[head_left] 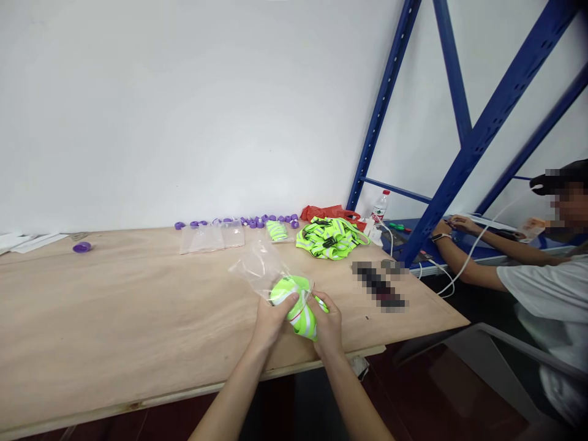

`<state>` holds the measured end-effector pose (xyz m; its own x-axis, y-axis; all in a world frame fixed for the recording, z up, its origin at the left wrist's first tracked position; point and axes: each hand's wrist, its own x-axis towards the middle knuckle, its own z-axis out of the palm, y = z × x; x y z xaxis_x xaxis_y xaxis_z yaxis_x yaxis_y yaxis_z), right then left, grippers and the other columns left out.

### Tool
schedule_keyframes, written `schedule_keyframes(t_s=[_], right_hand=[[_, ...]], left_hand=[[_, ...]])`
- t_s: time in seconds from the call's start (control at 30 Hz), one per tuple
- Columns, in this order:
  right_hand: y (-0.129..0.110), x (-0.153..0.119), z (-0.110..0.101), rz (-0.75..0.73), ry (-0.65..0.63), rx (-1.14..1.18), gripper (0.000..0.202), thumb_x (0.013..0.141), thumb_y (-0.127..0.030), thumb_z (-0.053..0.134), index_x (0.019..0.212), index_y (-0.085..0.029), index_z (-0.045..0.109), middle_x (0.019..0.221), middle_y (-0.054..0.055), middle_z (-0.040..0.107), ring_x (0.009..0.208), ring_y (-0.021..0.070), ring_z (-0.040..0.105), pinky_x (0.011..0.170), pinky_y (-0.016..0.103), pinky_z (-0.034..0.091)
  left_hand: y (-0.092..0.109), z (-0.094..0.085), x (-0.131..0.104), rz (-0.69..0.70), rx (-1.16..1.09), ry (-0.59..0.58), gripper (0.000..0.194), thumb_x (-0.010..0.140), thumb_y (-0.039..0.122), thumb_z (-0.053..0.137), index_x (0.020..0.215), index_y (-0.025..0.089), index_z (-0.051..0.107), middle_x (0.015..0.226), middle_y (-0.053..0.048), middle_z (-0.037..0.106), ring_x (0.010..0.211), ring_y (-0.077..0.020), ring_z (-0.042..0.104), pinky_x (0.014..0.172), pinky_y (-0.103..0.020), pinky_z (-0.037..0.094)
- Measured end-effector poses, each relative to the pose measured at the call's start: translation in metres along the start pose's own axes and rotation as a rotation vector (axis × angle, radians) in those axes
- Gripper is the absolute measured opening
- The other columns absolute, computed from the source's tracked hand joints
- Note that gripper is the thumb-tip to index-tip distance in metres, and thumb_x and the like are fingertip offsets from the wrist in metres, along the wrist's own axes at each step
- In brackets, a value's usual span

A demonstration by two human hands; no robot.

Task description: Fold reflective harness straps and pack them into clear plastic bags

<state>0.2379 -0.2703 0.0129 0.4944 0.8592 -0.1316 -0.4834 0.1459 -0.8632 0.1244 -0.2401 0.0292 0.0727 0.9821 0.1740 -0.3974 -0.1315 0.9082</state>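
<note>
Between my two hands, above the front of the wooden table, is a folded neon-green reflective strap with silvery stripes. It sits partly inside a clear plastic bag, whose loose end spreads up and to the left. My left hand is closed on the bagged strap, thumb on top. My right hand pinches the bag's edge and the strap on the right side. Behind them lie a heap of green reflective straps with black buckles and one bagged bundle.
Flat clear bags lie near the wall beside a row of purple rolls. One purple roll is at left, near white papers. A red bag, a bottle and a blue rack post stand right, near another person.
</note>
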Motion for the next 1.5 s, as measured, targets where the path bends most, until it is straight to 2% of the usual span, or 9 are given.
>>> schedule_keyframes(t_s=[0.17,0.4,0.57,0.8,0.97,1.07,1.2,1.33,1.5], right_hand=[[-0.009,-0.001,-0.002,0.017,-0.029,-0.032,0.042,0.047,-0.041,0.091,0.072,-0.015,0.07,0.062,-0.002,0.065,0.056,0.0132,0.055,0.052,0.023,0.045],[-0.01,-0.007,-0.003,0.015,-0.09,-0.048,0.04,0.056,-0.045,0.088,0.078,-0.018,0.069,0.07,-0.002,0.069,0.062,0.0149,0.06,0.057,0.023,0.047],[-0.014,-0.017,-0.006,0.097,-0.242,0.096,0.039,0.061,-0.037,0.084,0.095,-0.021,0.074,0.098,0.005,0.076,0.091,0.0243,0.068,0.075,0.03,0.054],[-0.004,-0.031,-0.007,0.135,-0.157,0.296,0.045,0.061,-0.031,0.089,0.104,-0.022,0.075,0.109,0.007,0.076,0.103,0.0249,0.069,0.089,0.035,0.055],[0.008,-0.03,-0.003,0.038,-0.025,0.224,0.044,0.06,-0.041,0.09,0.097,-0.02,0.077,0.104,0.007,0.077,0.1,0.0254,0.07,0.088,0.036,0.055],[0.005,-0.034,-0.002,-0.028,-0.079,0.113,0.043,0.068,-0.046,0.085,0.1,-0.019,0.078,0.107,0.009,0.077,0.105,0.0277,0.067,0.084,0.035,0.056],[-0.004,-0.039,-0.002,0.002,-0.243,0.07,0.05,0.07,-0.042,0.085,0.114,-0.021,0.075,0.104,0.008,0.076,0.085,0.0219,0.068,0.062,0.026,0.052],[-0.006,-0.04,0.002,-0.032,-0.22,0.049,0.051,0.069,-0.038,0.086,0.115,-0.021,0.073,0.102,0.007,0.075,0.076,0.0171,0.065,0.055,0.022,0.048],[0.001,-0.039,0.011,-0.085,-0.1,0.107,0.051,0.066,-0.039,0.086,0.111,-0.02,0.072,0.114,0.009,0.074,0.101,0.0244,0.068,0.081,0.033,0.056]], left_hand=[[-0.01,0.005,-0.014,-0.14,-0.028,-0.021,0.05,0.061,0.039,0.09,0.099,0.013,0.072,0.098,-0.011,0.076,0.089,-0.027,0.071,0.082,-0.035,0.056],[-0.029,0.01,-0.03,-0.2,-0.106,-0.005,0.055,0.061,0.038,0.091,0.106,0.013,0.071,0.107,-0.011,0.076,0.1,-0.029,0.07,0.092,-0.038,0.053],[-0.038,0.01,-0.034,-0.176,-0.206,0.086,0.058,0.069,0.038,0.086,0.118,0.015,0.065,0.121,-0.012,0.072,0.11,-0.0294,0.068,0.097,-0.039,0.052],[-0.029,0.017,-0.035,-0.129,-0.18,0.171,0.058,0.065,0.043,0.087,0.11,0.014,0.065,0.112,-0.011,0.074,0.101,-0.0301,0.07,0.087,-0.037,0.056],[-0.012,0.019,-0.036,-0.088,-0.025,0.054,0.054,0.062,0.044,0.088,0.103,0.014,0.069,0.107,-0.012,0.076,0.101,-0.0302,0.07,0.09,-0.037,0.055],[-0.004,0.012,-0.03,-0.069,0.004,0.003,0.051,0.064,0.044,0.087,0.102,0.015,0.069,0.102,-0.01,0.076,0.095,-0.0279,0.07,0.087,-0.036,0.055],[0.002,0.001,-0.019,-0.077,-0.016,-0.051,0.045,0.069,0.046,0.084,0.1,0.016,0.068,0.093,-0.007,0.074,0.084,-0.0242,0.069,0.076,-0.033,0.057],[0.001,0.002,-0.02,-0.083,-0.065,-0.055,0.044,0.07,0.044,0.084,0.1,0.017,0.068,0.086,-0.004,0.073,0.073,-0.0205,0.067,0.065,-0.03,0.055],[-0.005,0.012,-0.034,-0.112,-0.089,-0.055,0.052,0.065,0.038,0.089,0.107,0.014,0.071,0.108,-0.012,0.076,0.101,-0.0286,0.07,0.091,-0.036,0.054]])
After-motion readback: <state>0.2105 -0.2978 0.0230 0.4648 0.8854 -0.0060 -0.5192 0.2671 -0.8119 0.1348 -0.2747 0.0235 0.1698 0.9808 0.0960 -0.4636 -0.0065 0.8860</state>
